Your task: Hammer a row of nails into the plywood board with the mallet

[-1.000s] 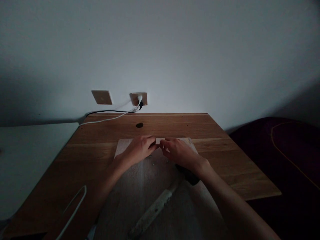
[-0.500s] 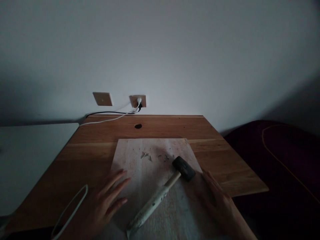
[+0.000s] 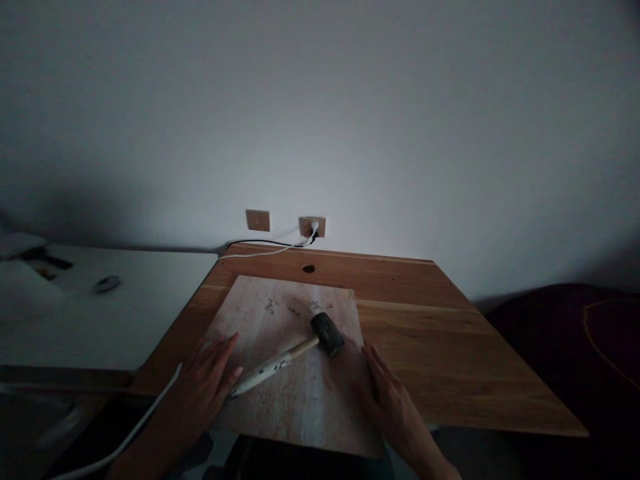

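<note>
A pale wooden board [image 3: 305,413] lies on the brown wooden table, its near end past the table's front edge. Across it rests a rubber mallet [image 3: 327,333], black head toward the right and worn white-painted handle toward my left hand. Small metal pieces [image 3: 271,306] lie scattered near the board's far end, too small to name surely. My left hand [image 3: 205,373] rests over the board's left edge, fingers stretched out, near the handle end. Along the right edge lies my right hand [image 3: 387,393], fingers extended, thumb side over the board. Neither hand touches the mallet.
The wooden table [image 3: 450,360] has a round hole [image 3: 309,269] near the wall. White and black cords run from a wall socket [image 3: 313,227]. A white table [image 3: 150,300] stands on the left, bearing a computer mouse [image 3: 107,285]. A dark purple rounded thing [image 3: 540,327] sits at right.
The board, with the mallet on it, has shifted left on the table and turned slightly. My left hand has come onto its left edge. The view has swung left, showing more white table.
</note>
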`<state>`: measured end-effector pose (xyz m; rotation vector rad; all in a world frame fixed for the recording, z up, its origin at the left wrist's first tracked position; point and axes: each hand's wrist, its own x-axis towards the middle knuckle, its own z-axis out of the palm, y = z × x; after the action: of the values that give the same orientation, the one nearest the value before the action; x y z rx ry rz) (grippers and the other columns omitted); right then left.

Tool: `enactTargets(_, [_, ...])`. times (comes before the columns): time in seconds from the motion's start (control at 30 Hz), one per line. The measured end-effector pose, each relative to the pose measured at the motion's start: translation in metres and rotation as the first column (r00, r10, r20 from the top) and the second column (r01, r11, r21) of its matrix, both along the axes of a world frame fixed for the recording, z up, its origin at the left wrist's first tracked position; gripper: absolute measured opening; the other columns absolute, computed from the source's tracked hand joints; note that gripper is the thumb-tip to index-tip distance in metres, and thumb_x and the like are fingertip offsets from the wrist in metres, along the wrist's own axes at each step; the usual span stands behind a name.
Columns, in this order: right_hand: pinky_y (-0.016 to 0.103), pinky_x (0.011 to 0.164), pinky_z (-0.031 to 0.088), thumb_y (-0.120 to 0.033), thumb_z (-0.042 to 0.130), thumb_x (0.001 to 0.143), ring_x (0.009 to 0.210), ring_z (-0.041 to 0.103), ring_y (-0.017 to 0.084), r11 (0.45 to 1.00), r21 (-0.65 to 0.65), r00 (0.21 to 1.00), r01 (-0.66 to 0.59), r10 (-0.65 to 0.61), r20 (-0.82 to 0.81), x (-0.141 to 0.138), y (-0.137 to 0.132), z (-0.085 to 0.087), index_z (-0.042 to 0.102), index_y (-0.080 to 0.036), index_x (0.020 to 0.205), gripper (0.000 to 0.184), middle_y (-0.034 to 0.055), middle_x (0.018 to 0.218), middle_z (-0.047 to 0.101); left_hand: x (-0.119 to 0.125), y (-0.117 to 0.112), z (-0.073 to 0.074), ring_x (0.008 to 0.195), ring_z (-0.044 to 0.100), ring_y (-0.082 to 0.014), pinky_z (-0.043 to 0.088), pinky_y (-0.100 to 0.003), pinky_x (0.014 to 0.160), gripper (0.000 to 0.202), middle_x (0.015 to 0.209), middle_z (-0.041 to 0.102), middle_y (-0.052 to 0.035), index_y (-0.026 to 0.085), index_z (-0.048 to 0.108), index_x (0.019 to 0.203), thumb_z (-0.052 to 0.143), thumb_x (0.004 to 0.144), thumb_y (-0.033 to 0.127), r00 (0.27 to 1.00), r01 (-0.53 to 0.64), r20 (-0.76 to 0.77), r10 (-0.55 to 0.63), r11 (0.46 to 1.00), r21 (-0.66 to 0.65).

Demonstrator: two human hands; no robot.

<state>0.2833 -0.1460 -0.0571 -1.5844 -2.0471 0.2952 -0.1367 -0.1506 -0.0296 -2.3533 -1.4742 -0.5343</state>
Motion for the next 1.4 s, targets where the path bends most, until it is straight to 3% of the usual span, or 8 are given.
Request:
enactTargets(0.23, [0.057,0.122,0.044,-0.040,0.055,0.104,0.153,0.042,0.035,0.991,0.070,0.987,-0.113,0.120,-0.106,-0.091,0.027,-0.002,0.048,-0.015,0.158,0.060,0.0207,0.162,0.049,-0.072,-0.006,-0.014,0.139,0.055,-0.0461,0.035,-0.087,0.105,0.046,0.148,0.061,-0.0213,0.023,0.074,0.122,0.033,0.101,0.016,0.986,-0.165,-0.018,0.165,0.986,-0.014])
enactTargets(0.37, [0.060,0.126,0.037,-0.044,0.054,0.105,0.154,0.041,0.035,0.974,0.039,0.967,-0.223,0.226,-0.120,-0.120,0.038,0.007,0.049,-0.016,0.157,0.059,0.0194,0.160,0.052,-0.093,-0.002,-0.008,0.136,0.055,-0.0505,0.034,-0.092,0.098,0.042,0.143,0.063,-0.0255,0.023,0.073,0.121,0.037,0.100,0.025,0.938,-0.306,0.129,0.322,0.943,-0.129])
enactTargets(0.57, [0.051,0.115,0.050,-0.050,0.044,0.108,0.136,0.062,0.030,0.977,0.045,0.916,-0.208,0.211,-0.342,-0.126,0.032,0.022,0.065,-0.026,0.135,0.041,0.0116,0.138,0.070,-0.100,0.014,0.021,0.124,0.063,-0.0384,0.048,-0.066,0.110,0.033,0.120,0.071,-0.0193,0.021,0.068,0.096,0.047,0.094,0.046,0.683,-0.539,0.540,0.491,0.838,-0.080])
enactTargets(0.67, [0.040,0.091,0.061,-0.049,0.039,0.110,0.102,0.074,0.025,0.997,0.036,0.858,-0.072,0.080,-0.507,-0.124,0.020,0.022,0.068,-0.026,0.108,0.038,0.0095,0.106,0.073,-0.089,0.018,0.042,0.102,0.071,-0.0300,0.062,-0.048,0.089,0.039,0.111,0.068,-0.0133,0.022,0.062,0.105,0.061,0.085,0.055,0.445,-0.622,0.821,0.357,0.783,-0.004])
enactTargets(0.8, [0.036,0.078,0.062,-0.054,0.054,0.102,0.089,0.074,0.026,0.998,0.048,0.809,-0.034,0.056,-0.586,-0.124,0.005,0.020,0.067,-0.022,0.107,0.035,0.0095,0.100,0.073,-0.081,0.025,0.064,0.054,0.063,-0.0182,0.058,-0.032,0.057,0.041,0.072,0.063,0.0022,0.022,0.057,0.113,0.059,0.088,0.054,0.178,-0.577,0.904,0.388,0.785,-0.223])
enactTargets(1.0, [0.038,0.089,0.062,-0.050,0.049,0.104,0.100,0.076,0.028,0.996,-0.015,0.829,-0.087,0.064,-0.555,-0.120,-0.001,0.016,0.074,-0.025,0.110,0.036,0.0091,0.106,0.079,-0.135,0.038,0.057,0.119,0.068,-0.0342,0.055,-0.051,0.105,0.030,0.113,0.073,-0.0145,0.020,0.065,0.100,0.054,0.080,0.039,0.504,-0.580,0.630,0.591,0.772,-0.260])
enactTargets(1.17, [0.043,0.099,0.060,-0.049,0.055,0.102,0.115,0.074,0.028,0.992,-0.041,0.748,-0.121,0.064,-0.660,-0.123,0.000,0.012,0.066,-0.026,0.126,0.036,0.0117,0.124,0.076,-0.153,0.028,0.036,0.106,0.073,-0.0346,0.057,-0.051,0.100,0.047,0.116,0.073,-0.0170,0.017,0.067,0.109,0.051,0.084,0.053,0.527,-0.481,0.502,0.686,0.728,-0.489])
enactTargets(1.4, [0.044,0.099,0.061,-0.056,0.060,0.099,0.119,0.073,0.030,0.928,-0.149,0.536,-0.341,0.062,-0.842,-0.141,-0.008,0.031,0.059,-0.025,0.131,0.044,0.0137,0.130,0.076,-0.142,0.021,0.033,0.122,0.063,-0.0379,0.056,-0.051,0.098,0.037,0.118,0.071,-0.0168,0.023,0.070,0.110,0.058,0.086,0.048,0.663,-0.506,0.484,0.571,0.818,-0.273])
